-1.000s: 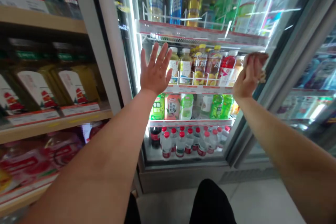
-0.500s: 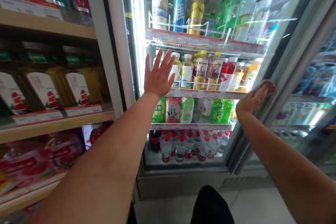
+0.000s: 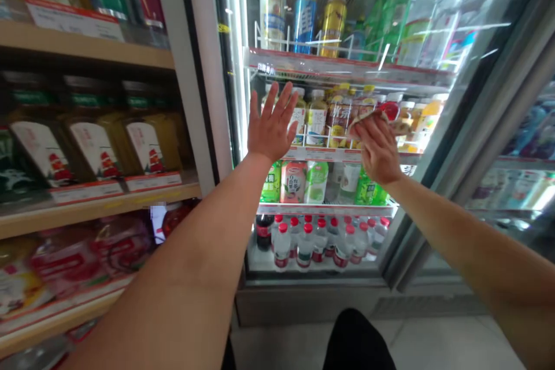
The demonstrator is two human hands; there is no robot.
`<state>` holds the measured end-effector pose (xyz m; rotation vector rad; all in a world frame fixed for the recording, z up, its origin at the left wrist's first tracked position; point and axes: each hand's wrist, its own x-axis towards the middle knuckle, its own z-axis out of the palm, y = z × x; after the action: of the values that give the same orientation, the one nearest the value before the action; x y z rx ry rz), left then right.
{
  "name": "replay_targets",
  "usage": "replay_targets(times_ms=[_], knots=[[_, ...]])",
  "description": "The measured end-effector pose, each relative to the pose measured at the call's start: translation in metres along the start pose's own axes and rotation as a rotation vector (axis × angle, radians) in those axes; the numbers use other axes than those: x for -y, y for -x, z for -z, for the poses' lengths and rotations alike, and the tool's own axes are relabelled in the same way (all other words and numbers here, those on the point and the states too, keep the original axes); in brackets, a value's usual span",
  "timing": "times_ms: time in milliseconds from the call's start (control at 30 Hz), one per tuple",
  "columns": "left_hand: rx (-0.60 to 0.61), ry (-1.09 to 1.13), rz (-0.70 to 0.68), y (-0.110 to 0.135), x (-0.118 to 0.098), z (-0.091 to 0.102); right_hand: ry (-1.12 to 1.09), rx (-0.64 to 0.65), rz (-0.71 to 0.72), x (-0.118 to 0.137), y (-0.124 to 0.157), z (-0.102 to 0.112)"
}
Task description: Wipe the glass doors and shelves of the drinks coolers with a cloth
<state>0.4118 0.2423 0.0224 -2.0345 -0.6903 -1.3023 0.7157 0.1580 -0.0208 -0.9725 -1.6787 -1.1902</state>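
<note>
While both bare arms reach up toward a glass cooler door (image 3: 451,29), the left hand (image 3: 272,127) is spread wide, palm toward the door, and seems to lie flat against the glass, as if bracing the door or the body (reflections make actual contact hard to confirm). The right hand (image 3: 378,150) is closed narrowly around a folded tan cloth (image 3: 368,121), which sits across its upper edge, so the cloth rather than the skin faces the glass. It is held at about the level of the juice bottles (image 3: 338,121) inside. Behind the door, white wire rails (image 3: 277,40) run along the shelf fronts, apparently to stop the blue and gold cans (image 3: 306,23) and the bottles from sliding forward. Red-capped water bottles (image 3: 306,245) stand in close rows on the lowest shelf, their labels facing out. To the left, a wooden shelf (image 3: 108,209) carries bottles of yellow liquid with white labels (image 3: 95,144), and red-edged price strips (image 3: 87,192) line its lip, where a shopper can read them. A black trouser knee (image 3: 358,341) shows at the bottom of the view, near the cooler's metal base (image 3: 303,306).
</note>
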Motion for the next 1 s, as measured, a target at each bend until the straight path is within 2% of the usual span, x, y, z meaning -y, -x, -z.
replay_targets(times_ms=[133,200,267,333,433,567,633,800,900,1000], knots=[[-0.005,-0.005,-0.003,0.001,0.001,-0.001,0.051,-0.097,-0.116,-0.009,-0.059,-0.002],[-0.015,0.000,-0.009,0.001,0.003,-0.002,0.056,-0.138,-0.130,-0.003,-0.072,-0.010],[-0.029,-0.006,-0.024,0.002,0.005,-0.004,0.032,-0.102,-0.084,0.013,-0.072,-0.018],[-0.049,-0.017,-0.041,0.002,0.007,-0.006,-0.003,-0.006,-0.005,0.031,-0.072,-0.025],[-0.075,-0.023,-0.059,0.004,0.011,-0.011,-0.034,0.095,0.050,0.047,-0.093,-0.031],[-0.090,0.006,-0.031,0.004,0.013,-0.015,-0.026,0.087,-0.045,0.051,-0.142,-0.039],[-0.076,0.030,-0.015,0.003,0.013,-0.014,0.004,0.086,-0.095,0.056,-0.154,-0.044],[-0.033,0.081,-0.025,0.005,0.013,-0.005,-0.010,0.122,-0.089,0.065,-0.156,-0.044],[-0.023,0.094,0.023,0.021,0.012,-0.002,-0.034,0.130,-0.084,0.071,-0.145,-0.041],[-0.018,0.064,0.081,0.044,0.010,-0.006,-0.072,0.158,-0.084,0.084,-0.121,-0.040]])
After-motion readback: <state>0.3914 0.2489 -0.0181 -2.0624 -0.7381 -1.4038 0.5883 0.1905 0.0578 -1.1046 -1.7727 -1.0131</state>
